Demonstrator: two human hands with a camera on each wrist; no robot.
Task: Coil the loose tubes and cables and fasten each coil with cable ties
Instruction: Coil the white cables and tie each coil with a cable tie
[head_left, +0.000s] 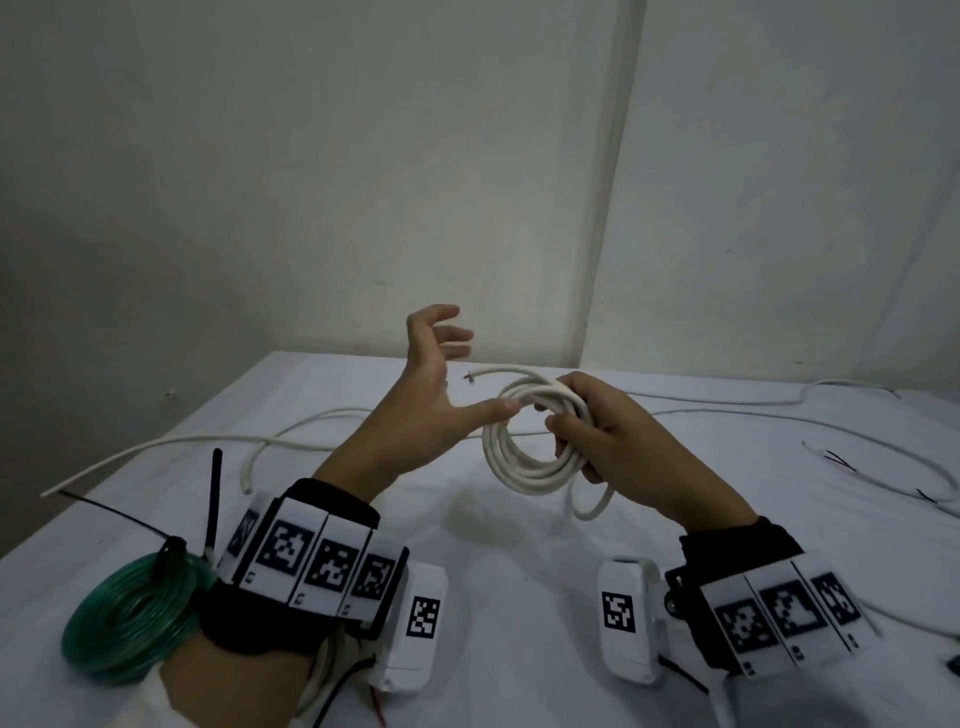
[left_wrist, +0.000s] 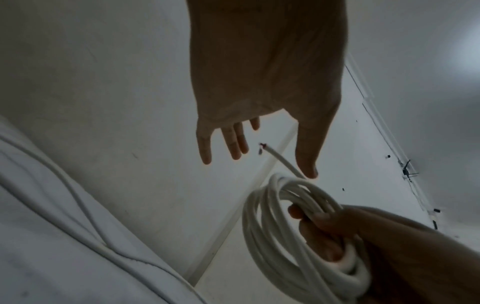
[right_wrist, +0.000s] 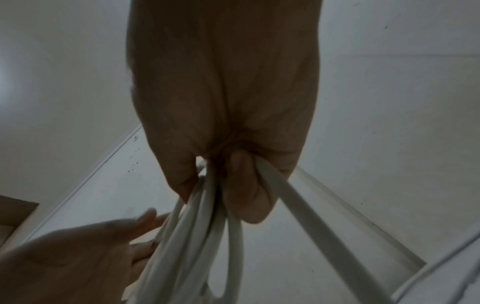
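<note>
My right hand (head_left: 587, 431) grips a coil of white cable (head_left: 524, 467) and holds it above the table; its fingers curl round the coil's right side (right_wrist: 202, 216). The cable's cut end (head_left: 472, 375) sticks out to the left at the top of the coil (left_wrist: 280, 226). My left hand (head_left: 441, 374) is open just left of the coil, fingers spread, with the thumb tip touching the coil's upper left edge. In the left wrist view the left hand (left_wrist: 249, 148) holds nothing and the cut end (left_wrist: 262, 147) lies between its fingers and thumb.
A green tube coil (head_left: 124, 613) bound with a black cable tie (head_left: 171, 551) lies at the near left of the white table (head_left: 493, 597). Loose white cables (head_left: 208, 441) trail on the left and others (head_left: 831, 415) on the right. Walls stand close behind.
</note>
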